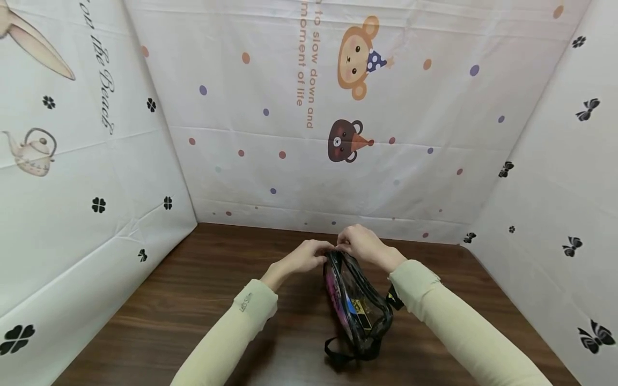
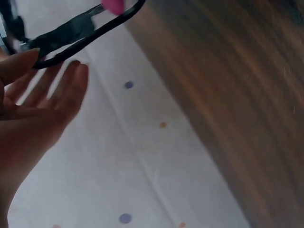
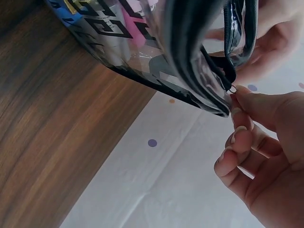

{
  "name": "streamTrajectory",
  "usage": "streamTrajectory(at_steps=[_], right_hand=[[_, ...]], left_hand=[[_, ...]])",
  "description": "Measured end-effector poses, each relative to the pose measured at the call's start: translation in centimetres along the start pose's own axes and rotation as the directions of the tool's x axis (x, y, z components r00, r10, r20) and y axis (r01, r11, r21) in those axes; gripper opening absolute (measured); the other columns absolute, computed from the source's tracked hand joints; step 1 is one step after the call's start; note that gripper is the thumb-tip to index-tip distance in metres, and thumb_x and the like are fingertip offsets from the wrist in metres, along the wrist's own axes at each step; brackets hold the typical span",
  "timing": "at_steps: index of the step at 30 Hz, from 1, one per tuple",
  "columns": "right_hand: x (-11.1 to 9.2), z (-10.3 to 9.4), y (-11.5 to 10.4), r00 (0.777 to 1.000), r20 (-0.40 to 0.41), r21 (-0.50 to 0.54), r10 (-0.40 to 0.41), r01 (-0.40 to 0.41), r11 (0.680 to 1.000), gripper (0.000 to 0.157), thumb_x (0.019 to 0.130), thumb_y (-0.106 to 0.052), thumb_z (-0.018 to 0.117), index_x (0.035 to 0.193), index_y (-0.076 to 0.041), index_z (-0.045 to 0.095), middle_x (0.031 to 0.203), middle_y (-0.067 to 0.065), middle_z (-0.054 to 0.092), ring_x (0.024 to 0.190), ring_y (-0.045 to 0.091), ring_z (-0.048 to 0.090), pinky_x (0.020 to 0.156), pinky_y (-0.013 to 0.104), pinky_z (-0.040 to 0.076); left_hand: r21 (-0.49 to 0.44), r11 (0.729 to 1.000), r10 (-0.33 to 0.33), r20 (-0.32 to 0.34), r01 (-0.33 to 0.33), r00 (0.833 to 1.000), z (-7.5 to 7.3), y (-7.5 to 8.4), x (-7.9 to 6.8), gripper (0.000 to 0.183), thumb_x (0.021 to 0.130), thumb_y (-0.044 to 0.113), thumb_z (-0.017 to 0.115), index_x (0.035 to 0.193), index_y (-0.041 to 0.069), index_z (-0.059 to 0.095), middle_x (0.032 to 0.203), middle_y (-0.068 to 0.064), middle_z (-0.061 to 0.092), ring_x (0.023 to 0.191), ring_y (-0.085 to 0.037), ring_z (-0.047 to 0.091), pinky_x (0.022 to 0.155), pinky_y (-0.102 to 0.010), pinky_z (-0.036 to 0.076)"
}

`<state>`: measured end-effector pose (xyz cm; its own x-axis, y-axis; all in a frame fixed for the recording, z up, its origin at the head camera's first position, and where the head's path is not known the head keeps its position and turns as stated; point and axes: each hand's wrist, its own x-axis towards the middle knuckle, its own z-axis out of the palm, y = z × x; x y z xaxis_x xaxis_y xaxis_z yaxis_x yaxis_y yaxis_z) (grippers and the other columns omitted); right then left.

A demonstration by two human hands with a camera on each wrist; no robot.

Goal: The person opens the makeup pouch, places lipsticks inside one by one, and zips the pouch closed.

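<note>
A clear plastic zip pouch (image 1: 368, 287) with black trim stands on the brown tabletop, its zipper side facing up. Pink, blue and yellow items show through its walls. At the pouch's far end my left hand (image 1: 304, 257) pinches the black edge between thumb and fingers, as the left wrist view also shows at the piping (image 2: 90, 39). My right hand (image 1: 363, 245) is at the same corner. In the right wrist view its thumb and index finger pinch the small zipper pull (image 3: 232, 89), the other fingers curled below. The zipper looks parted along the top.
A black strap loop (image 1: 333, 348) hangs from the pouch's near end. Dark wood tabletop (image 1: 203, 300) surrounds the pouch. White printed sheets stand as a back wall (image 1: 232, 177), a left wall (image 1: 72, 230) and a right wall (image 1: 545, 214).
</note>
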<state>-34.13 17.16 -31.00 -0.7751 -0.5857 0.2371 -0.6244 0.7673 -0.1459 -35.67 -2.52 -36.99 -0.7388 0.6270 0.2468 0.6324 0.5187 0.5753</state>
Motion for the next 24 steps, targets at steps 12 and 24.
streamTrajectory(at_steps=[12, 24], right_hand=[[-0.8, -0.4, -0.8, 1.0, 0.0, -0.074, -0.027, 0.027, 0.997, 0.007, 0.087, -0.012, 0.072, 0.081, -0.015, 0.074, 0.082, -0.001, 0.064, 0.067, 0.009, 0.056, 0.058, 0.024, 0.047], [-1.2, -0.1, -0.8, 0.996, -0.03, -0.098, -0.088, 0.085, 0.992, 0.006, 0.087, -0.013, 0.072, 0.081, -0.015, 0.073, 0.078, -0.003, 0.061, 0.066, 0.008, 0.054, 0.058, 0.024, 0.045]], left_hand=[[0.052, 0.997, 0.057, -0.065, -0.053, 0.996, 1.2, -1.3, 1.4, 0.029, 0.092, 0.001, 0.061, 0.116, 0.016, 0.068, 0.113, -0.002, 0.07, 0.098, -0.013, 0.067, 0.081, -0.023, 0.052], [0.171, 0.985, 0.04, -0.093, -0.024, 0.995, 1.4, -1.3, 1.4, 0.033, 0.092, -0.004, 0.055, 0.108, 0.019, 0.072, 0.101, 0.001, 0.072, 0.077, -0.012, 0.059, 0.063, -0.022, 0.042]])
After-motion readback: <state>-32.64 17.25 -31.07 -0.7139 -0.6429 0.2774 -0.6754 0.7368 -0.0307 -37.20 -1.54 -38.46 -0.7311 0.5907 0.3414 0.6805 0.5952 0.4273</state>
